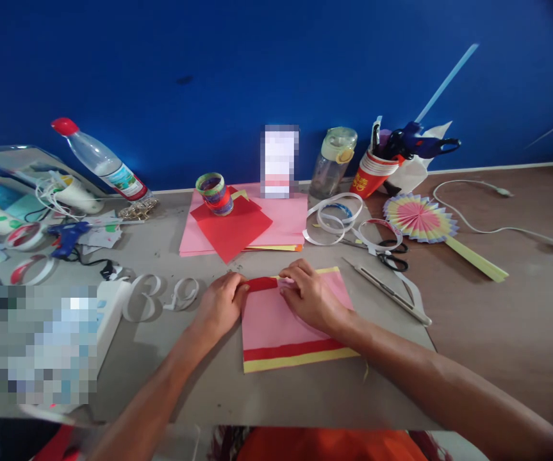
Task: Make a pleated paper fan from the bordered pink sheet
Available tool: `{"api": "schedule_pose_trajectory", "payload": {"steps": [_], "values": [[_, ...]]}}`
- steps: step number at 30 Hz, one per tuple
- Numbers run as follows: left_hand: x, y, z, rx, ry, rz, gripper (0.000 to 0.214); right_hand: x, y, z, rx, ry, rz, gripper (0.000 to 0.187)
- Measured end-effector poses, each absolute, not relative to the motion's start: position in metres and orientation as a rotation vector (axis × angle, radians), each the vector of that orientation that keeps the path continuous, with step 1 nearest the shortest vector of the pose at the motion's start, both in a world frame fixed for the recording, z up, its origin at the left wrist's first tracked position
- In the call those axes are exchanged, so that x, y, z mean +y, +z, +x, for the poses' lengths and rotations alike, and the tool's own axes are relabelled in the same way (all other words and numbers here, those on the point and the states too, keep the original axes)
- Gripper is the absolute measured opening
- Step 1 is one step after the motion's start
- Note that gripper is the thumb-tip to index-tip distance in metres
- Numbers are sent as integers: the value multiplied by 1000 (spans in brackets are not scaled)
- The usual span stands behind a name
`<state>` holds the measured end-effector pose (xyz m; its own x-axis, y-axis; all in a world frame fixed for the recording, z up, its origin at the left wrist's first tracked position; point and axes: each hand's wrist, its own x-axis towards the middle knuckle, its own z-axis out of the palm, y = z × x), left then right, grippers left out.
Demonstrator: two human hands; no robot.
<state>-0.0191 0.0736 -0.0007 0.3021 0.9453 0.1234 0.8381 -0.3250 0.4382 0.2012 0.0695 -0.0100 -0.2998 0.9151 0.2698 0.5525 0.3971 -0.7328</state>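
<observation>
A stack of pink, red and yellow paper sheets (286, 333) lies on the grey mat in front of me. My left hand (219, 304) rests at the stack's far left corner, fingers curled and pinching the folded red edge (263, 283). My right hand (311, 296) presses down on the far edge of the same stack, fingers bent over the fold. Both hands touch the paper; the fold under the fingers is partly hidden.
More pink and red sheets (245, 224) with a tape roll (214, 192) lie beyond. Scissors (391, 253), a craft knife (386, 291), white tape rings (336, 214), a paper fan (420, 218), a cup of tools (371, 173), bottles (103, 163) and a glue gun (67, 237) surround the mat.
</observation>
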Motion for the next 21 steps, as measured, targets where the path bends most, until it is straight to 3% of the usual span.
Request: {"api": "schedule_pose_trajectory", "payload": {"steps": [14, 21], "values": [[75, -4, -16, 1628, 522, 2327, 13, 48, -13, 206, -2519, 284, -1124, 38], [75, -7, -15, 1646, 520, 2380, 14, 51, -6, 202, -2690, 277, -1225, 48]]}}
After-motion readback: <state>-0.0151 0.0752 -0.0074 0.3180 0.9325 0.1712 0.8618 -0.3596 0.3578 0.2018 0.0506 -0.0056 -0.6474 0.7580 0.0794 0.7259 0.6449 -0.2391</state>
